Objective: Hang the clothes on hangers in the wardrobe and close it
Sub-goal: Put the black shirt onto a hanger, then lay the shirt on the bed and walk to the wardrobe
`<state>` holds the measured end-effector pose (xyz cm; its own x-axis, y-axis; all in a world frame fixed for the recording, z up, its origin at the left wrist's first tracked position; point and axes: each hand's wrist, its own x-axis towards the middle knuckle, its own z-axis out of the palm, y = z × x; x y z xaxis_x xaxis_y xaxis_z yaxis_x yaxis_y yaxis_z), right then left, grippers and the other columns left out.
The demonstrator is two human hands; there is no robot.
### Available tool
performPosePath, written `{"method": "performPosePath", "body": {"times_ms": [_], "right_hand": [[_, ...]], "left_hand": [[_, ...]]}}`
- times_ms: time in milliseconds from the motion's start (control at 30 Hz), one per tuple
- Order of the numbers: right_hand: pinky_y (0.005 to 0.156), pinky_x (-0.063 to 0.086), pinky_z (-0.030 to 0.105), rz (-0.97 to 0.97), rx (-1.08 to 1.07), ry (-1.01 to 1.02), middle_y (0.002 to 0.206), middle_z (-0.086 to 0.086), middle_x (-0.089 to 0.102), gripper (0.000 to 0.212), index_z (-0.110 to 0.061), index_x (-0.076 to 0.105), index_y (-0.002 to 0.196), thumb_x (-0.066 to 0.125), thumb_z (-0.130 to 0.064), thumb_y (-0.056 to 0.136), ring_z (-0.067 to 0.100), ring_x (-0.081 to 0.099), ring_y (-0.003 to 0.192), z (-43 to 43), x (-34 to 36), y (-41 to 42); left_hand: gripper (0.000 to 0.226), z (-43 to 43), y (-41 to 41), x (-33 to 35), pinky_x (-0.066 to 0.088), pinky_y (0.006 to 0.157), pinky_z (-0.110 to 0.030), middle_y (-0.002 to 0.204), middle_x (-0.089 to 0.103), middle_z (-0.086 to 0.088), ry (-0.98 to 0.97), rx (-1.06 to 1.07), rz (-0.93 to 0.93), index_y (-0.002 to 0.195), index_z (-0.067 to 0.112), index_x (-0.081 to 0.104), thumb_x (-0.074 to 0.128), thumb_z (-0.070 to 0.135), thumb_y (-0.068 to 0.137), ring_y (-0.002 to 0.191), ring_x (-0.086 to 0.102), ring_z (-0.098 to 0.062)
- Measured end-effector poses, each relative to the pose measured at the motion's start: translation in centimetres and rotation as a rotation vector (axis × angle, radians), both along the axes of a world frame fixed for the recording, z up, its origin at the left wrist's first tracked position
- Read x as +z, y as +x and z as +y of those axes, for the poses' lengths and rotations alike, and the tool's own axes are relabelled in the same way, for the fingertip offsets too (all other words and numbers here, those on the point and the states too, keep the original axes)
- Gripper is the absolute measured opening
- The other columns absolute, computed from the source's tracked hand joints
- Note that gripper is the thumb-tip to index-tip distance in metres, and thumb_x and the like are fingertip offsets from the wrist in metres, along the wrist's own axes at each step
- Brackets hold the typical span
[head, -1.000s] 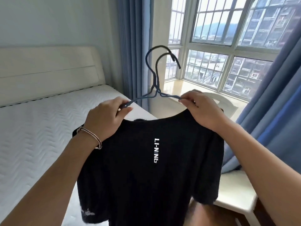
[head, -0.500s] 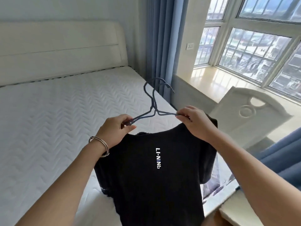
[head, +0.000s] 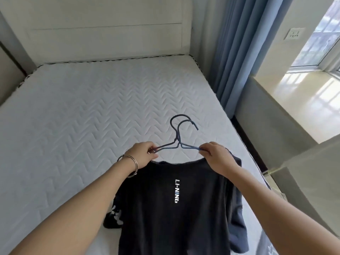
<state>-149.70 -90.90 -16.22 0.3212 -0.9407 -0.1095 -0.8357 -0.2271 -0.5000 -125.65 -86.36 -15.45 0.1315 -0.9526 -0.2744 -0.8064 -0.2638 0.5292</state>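
1. The mattress is spread across the left and middle of the view, with the headboard set upright behind its far edge.
2. The curtain is hung to the right of the headboard, at the mattress's far right corner.
3. The window sill is placed to the right of the curtain, with the window above it and a wall socket between the curtain and the window.
4. The T-shirt is held up in front of the mattress, at the near right.
5. Two hangers are kept together above the collar, their arms pinched by the left hand on the left and the right hand on the right.
6. A second garment is laid on the mattress, partly behind the T-shirt's lower left.
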Motion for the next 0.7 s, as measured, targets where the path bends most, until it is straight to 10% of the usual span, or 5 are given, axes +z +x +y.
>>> {"method": "performPosePath", "body": {"times_ms": [167, 700], "right_hand": [[0.105, 0.031, 0.040, 0.091, -0.098, 0.066, 0.141, 0.006, 0.044, 0.044, -0.019, 0.041, 0.136, 0.046, -0.026, 0.093, 0.028, 0.037, 0.130, -4.4, -8.1, 2.9], [0.094, 0.046, 0.035, 0.201, -0.014, 0.482, 0.120, 0.004, 0.063, 0.033, -0.019, 0.058, 0.120, 0.039, -0.021, 0.093, 0.024, 0.056, 0.112, 5.3, -15.2, -3.8]], "left_hand": [[0.051, -4.8, -0.5, -7.5, 0.042, 0.101, -0.041, 0.140, 0.045, -0.004, 0.050, 0.248, -0.186, 0.132, 0.022, 0.044, 0.059, 0.029, 0.084, 0.126, 0.043, -0.030], [0.022, 15.9, 2.9, -13.8, 0.045, 0.081, -0.025, 0.102, 0.071, -0.010, 0.310, 0.457, 0.053, 0.104, 0.009, 0.066, 0.052, 0.012, 0.088, 0.095, 0.064, -0.026]]}}
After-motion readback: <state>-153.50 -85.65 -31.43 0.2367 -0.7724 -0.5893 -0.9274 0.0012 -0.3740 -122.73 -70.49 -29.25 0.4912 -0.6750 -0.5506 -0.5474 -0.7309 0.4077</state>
